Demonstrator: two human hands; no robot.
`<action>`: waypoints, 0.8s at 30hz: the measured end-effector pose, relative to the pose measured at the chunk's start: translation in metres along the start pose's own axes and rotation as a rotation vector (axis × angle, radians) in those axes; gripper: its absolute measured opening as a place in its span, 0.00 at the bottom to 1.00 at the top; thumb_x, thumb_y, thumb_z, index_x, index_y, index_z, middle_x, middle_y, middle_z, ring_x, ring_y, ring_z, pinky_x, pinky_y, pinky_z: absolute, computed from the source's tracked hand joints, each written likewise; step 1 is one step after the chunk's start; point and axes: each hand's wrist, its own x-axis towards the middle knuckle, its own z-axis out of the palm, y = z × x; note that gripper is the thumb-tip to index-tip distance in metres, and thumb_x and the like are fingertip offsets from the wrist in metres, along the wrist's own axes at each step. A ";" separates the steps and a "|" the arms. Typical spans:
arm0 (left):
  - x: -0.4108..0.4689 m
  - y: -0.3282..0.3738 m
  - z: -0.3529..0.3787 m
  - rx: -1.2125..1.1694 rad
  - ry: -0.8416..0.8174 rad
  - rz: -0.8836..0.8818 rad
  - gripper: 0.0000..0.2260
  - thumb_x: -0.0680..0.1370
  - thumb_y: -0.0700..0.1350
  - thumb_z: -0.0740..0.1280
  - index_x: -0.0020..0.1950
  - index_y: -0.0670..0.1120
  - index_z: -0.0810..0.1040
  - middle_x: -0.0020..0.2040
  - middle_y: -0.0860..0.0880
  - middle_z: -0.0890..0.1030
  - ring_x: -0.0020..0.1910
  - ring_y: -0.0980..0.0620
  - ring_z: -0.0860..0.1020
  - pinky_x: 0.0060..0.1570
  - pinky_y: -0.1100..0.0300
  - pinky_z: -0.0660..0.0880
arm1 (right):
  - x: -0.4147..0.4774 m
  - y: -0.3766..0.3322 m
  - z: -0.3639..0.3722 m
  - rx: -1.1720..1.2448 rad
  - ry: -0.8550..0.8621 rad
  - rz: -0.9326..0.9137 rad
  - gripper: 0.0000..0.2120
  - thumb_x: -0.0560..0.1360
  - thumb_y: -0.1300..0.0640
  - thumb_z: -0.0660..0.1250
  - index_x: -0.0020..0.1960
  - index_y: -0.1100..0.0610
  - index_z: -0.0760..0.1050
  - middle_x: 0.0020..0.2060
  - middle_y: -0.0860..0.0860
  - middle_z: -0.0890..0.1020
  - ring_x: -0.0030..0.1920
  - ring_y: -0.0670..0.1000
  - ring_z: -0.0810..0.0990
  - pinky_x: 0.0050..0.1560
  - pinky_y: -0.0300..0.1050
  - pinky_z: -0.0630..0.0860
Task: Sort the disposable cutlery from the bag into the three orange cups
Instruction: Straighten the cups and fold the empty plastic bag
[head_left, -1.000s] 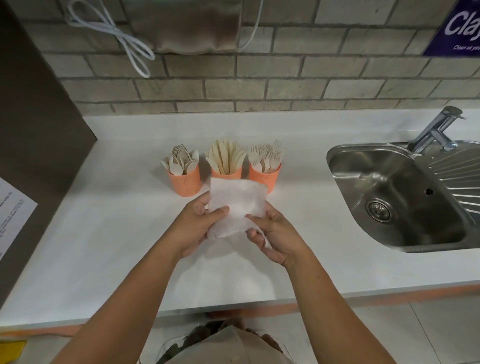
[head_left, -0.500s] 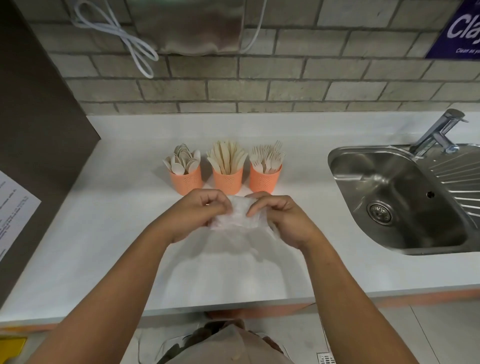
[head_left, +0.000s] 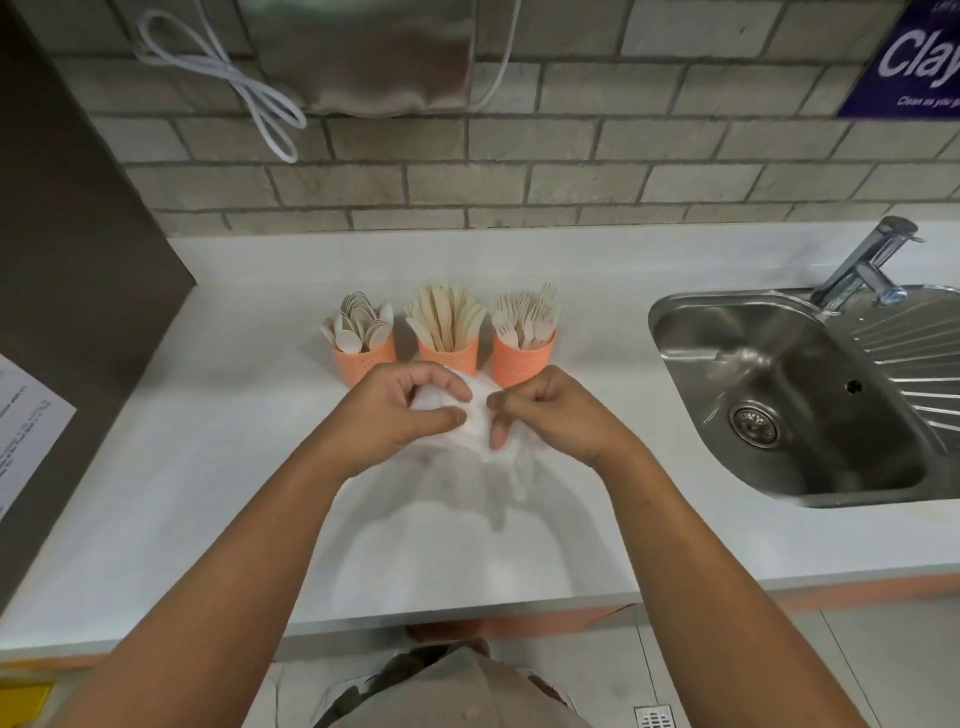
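Three orange cups stand in a row on the white counter. The left cup (head_left: 365, 358) holds wooden spoons, the middle cup (head_left: 450, 356) holds knives, the right cup (head_left: 523, 357) holds forks. Just in front of them, both hands crumple a thin white plastic bag (head_left: 477, 422) into a ball above the counter. My left hand (head_left: 400, 410) grips the bag's left side with curled fingers. My right hand (head_left: 545, 410) pinches its right side, and a loose tail of bag hangs below it.
A steel sink (head_left: 779, 395) with a tap (head_left: 862, 262) sits at the right. A dark panel (head_left: 78, 249) with a paper sheet (head_left: 26, 431) stands at the left. A brick wall runs behind, with a white cable (head_left: 234, 88) hanging on it.
The bag was held flat and spread a second ago. Both hands have since bunched it into a small ball just in front of the cups.
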 end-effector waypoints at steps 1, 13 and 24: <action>-0.001 -0.001 -0.001 -0.031 0.027 -0.007 0.07 0.75 0.40 0.77 0.48 0.52 0.86 0.46 0.54 0.83 0.46 0.52 0.80 0.52 0.51 0.77 | -0.002 0.004 -0.003 0.029 0.014 0.004 0.17 0.80 0.51 0.67 0.36 0.54 0.87 0.37 0.58 0.84 0.43 0.53 0.78 0.52 0.45 0.72; -0.011 0.004 0.021 -0.113 0.143 0.049 0.14 0.79 0.37 0.73 0.59 0.54 0.82 0.56 0.52 0.83 0.54 0.53 0.82 0.54 0.51 0.80 | -0.020 0.028 0.028 0.483 0.214 -0.023 0.13 0.83 0.57 0.67 0.65 0.62 0.76 0.45 0.58 0.85 0.42 0.56 0.84 0.43 0.50 0.80; -0.054 -0.036 0.066 -0.580 0.480 -0.229 0.08 0.76 0.38 0.74 0.55 0.41 0.84 0.45 0.47 0.87 0.46 0.52 0.84 0.45 0.63 0.81 | -0.031 0.057 0.035 0.410 0.306 -0.024 0.05 0.82 0.60 0.67 0.54 0.60 0.80 0.34 0.55 0.78 0.33 0.52 0.74 0.36 0.44 0.72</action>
